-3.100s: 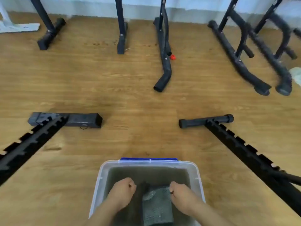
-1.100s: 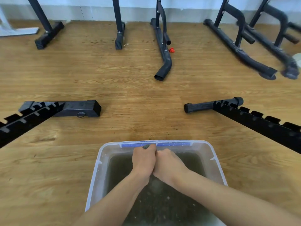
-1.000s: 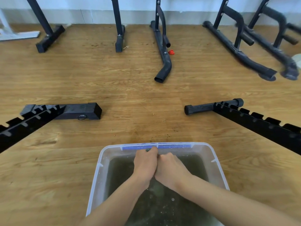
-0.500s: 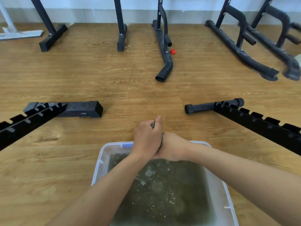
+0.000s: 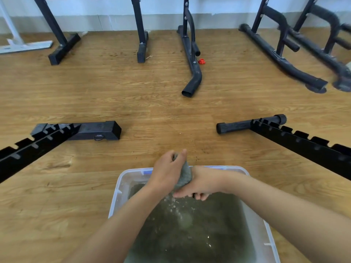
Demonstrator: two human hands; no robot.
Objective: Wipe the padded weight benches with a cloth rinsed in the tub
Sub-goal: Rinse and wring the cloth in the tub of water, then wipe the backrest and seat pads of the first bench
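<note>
Grey cloth (image 5: 185, 177) gripped: left hand (image 5: 165, 175), right hand (image 5: 203, 184).

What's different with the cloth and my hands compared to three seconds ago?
The cloth, lying flat in the tub then, is now bunched up and lifted above the water near the far rim. The left hand and right hand both grip it, wringing, and drops fall below. The tub and the black frames on the floor stayed put.

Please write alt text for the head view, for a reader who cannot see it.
The left hand and right hand wring a grey cloth over a clear tub of murky water on a wooden floor. Black frames lie around.
</note>
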